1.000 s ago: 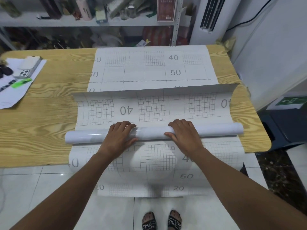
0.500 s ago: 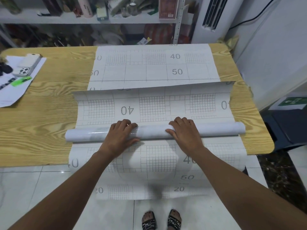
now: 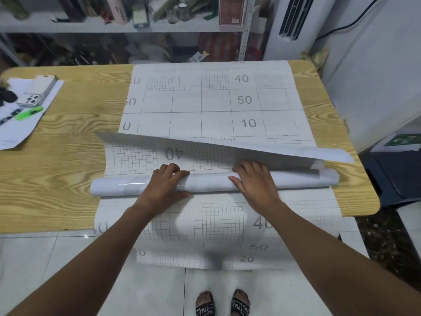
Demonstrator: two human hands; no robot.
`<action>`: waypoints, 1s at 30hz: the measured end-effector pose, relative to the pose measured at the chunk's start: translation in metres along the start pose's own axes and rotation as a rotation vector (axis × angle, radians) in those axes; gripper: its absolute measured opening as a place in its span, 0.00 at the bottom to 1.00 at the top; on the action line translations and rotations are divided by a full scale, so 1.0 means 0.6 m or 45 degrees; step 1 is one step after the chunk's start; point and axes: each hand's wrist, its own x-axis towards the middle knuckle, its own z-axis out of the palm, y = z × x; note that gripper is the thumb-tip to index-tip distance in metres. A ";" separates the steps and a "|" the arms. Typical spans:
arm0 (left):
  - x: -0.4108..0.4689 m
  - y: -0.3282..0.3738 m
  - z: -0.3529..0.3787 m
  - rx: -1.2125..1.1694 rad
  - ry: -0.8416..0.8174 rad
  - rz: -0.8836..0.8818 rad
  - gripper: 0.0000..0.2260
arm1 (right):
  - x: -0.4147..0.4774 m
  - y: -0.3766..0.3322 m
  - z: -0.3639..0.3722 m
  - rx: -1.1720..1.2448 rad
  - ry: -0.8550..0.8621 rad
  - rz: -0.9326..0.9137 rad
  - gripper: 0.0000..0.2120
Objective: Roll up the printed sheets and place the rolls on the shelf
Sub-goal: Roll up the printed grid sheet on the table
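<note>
A white printed sheet with grids and numbers is partly wound into a glossy roll (image 3: 127,188) lying across the wooden table (image 3: 57,179). My left hand (image 3: 164,185) and my right hand (image 3: 255,183) both lie over the roll's middle, with fingers curled over its far side and thumbs on the near side. The sheet's loose far flap (image 3: 262,147) stands lifted behind the roll and leans over it on the right. A second printed sheet (image 3: 205,103) lies flat underneath; its near end (image 3: 205,236) hangs over the table's front edge. The shelf (image 3: 68,27) stands behind the table.
A phone (image 3: 38,90), a green marker (image 3: 28,113) and loose papers (image 3: 13,133) lie at the table's left end. The shelf is crowded with bottles and boxes. A white standing air conditioner (image 3: 293,26) and a white wall are at the right. My feet are on the tiled floor.
The loose flap has swung toward me, its right side now leaning over the roll. More of the flat sheet beneath shows, including a "10". My hands stay on the roll.
</note>
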 end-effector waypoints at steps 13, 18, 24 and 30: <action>0.009 -0.001 -0.014 -0.035 -0.047 0.005 0.28 | 0.006 0.001 0.004 0.003 0.007 0.007 0.22; 0.014 -0.006 -0.015 -0.016 -0.078 -0.050 0.23 | 0.002 0.001 -0.002 0.023 -0.019 0.007 0.23; 0.012 -0.005 -0.018 0.004 -0.090 -0.032 0.23 | -0.001 0.000 -0.005 0.078 -0.034 0.018 0.23; 0.007 -0.004 -0.018 0.018 -0.124 -0.028 0.25 | -0.003 0.000 -0.006 0.111 -0.043 0.021 0.23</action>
